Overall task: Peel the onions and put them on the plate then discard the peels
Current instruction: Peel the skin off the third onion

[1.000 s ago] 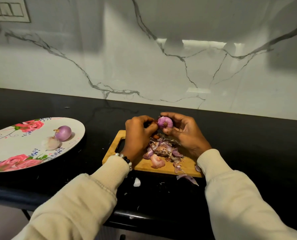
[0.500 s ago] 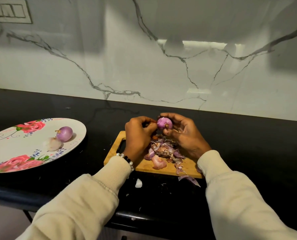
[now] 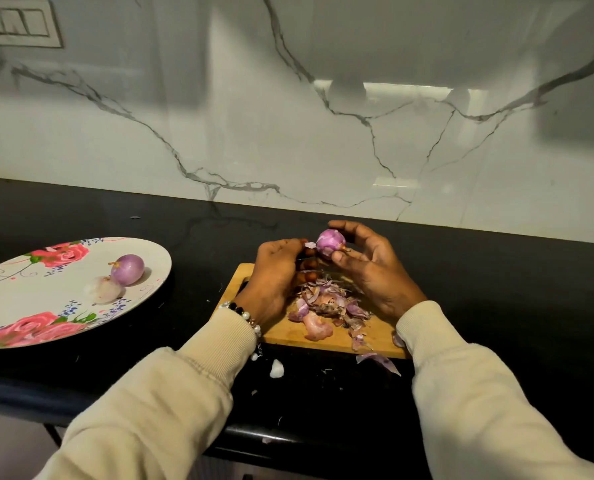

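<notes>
My right hand (image 3: 371,268) grips a small purple onion (image 3: 330,242) above the far end of the wooden cutting board (image 3: 281,332). My left hand (image 3: 278,271) pinches a strip of skin at the onion's left side. Below the hands a heap of purple peels (image 3: 326,303) lies on the board. At the left stands a floral plate (image 3: 18,296) carrying a peeled purple onion (image 3: 127,269) and a paler peeled one (image 3: 103,289).
The black countertop (image 3: 496,289) runs to a marble backsplash behind. A loose peel (image 3: 378,361) and a white scrap (image 3: 276,368) lie on the counter in front of the board, near the counter's front edge.
The onion has been turned a little in my right hand, and my left fingers have pulled a bit of skin out to the left. The plate and peel heap stay put.
</notes>
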